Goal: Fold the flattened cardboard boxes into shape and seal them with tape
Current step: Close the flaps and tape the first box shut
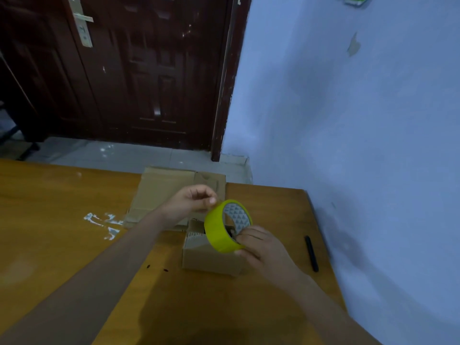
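Yellow tape roll (225,226) sits gripped in my right hand (261,246) above the folded small box (211,255) while my left hand (193,199) pinches at its end, so sealing seems unstarted and flattened cardboard (169,192) behind awaits folding.

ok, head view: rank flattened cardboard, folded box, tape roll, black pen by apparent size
1. flattened cardboard
2. folded box
3. tape roll, held above the box and nearer the camera, so it may look oversized
4. black pen
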Available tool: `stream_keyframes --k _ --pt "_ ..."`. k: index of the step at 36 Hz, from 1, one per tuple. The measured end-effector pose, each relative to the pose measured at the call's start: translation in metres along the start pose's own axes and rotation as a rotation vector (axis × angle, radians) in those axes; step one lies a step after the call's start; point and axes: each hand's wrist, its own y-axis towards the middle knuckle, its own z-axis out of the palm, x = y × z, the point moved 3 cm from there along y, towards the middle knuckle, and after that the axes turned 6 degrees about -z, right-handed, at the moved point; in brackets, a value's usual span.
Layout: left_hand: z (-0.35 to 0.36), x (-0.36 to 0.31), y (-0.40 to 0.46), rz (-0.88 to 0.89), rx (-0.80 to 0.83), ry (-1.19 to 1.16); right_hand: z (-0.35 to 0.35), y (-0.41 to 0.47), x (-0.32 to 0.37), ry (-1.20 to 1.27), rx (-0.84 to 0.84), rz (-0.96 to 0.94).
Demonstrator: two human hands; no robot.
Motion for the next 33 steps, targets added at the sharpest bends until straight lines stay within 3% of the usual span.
stream_keyframes --k 8,12,18,23,25,27,30,33 --pt "-0.005 -0.001 -0.008 -0.088 0.011 0.003 0.009 0.006 0.002 -0.244 0.101 -0.077" --pt "-0.004 -0.001 -0.007 -0.118 -0.060 0.035 0.011 0.012 0.007 -0.303 0.107 -0.093" --pt "-0.006 0.007 -0.010 -0.105 -0.147 -0.041 0.013 0.016 0.005 -0.412 0.066 -0.098" --pt "-0.004 0.010 -0.016 -0.061 -0.297 -0.114 0.009 0.019 0.008 -0.447 -0.067 -0.018" --pt "-0.004 0.008 -0.018 -0.028 -0.347 -0.154 0.007 0.017 0.006 -0.265 -0.101 0.110" --pt "-0.003 0.004 -0.019 0.009 -0.385 -0.198 0.003 0.018 0.010 0.117 -0.161 0.279" --pt "0.000 -0.005 -0.021 0.074 -0.407 -0.250 -0.003 0.018 0.014 0.706 -0.405 0.478" --pt "0.003 -0.015 -0.023 0.142 -0.383 -0.223 -0.002 0.022 0.009 1.017 -0.478 0.628"
